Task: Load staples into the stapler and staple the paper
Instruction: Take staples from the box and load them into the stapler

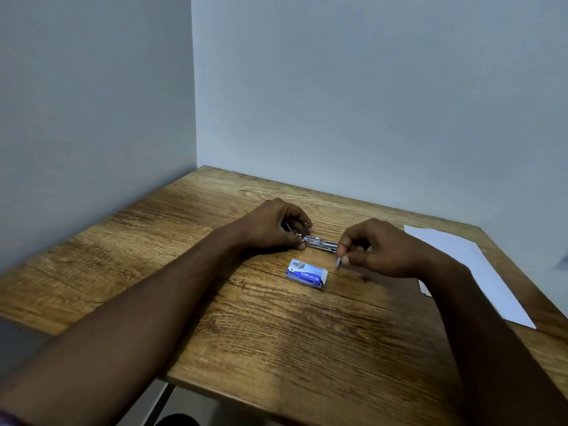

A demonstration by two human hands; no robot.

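- Left hand [276, 224] is gripping the rear end of the metal stapler [318, 242], pinning it on the table w/ fingers closed round it.
- Right hand [373, 249] is pinching a small pale strip [338, 261], prob. staples, just beside the stapler's front end.
- 2 hands are working apart, 1 at each end.
- Step: loading is looking underway; next move is calling for lining the strip w/ the channel, then closing it.
- Staple box [307, 273], blue, flap open, is lying near, in front of the stapler.
- Paper [473, 269] is waiting at right, unstapled.
- Wooden table [246, 318] is sitting in a corner of plain grey walls [368, 87].
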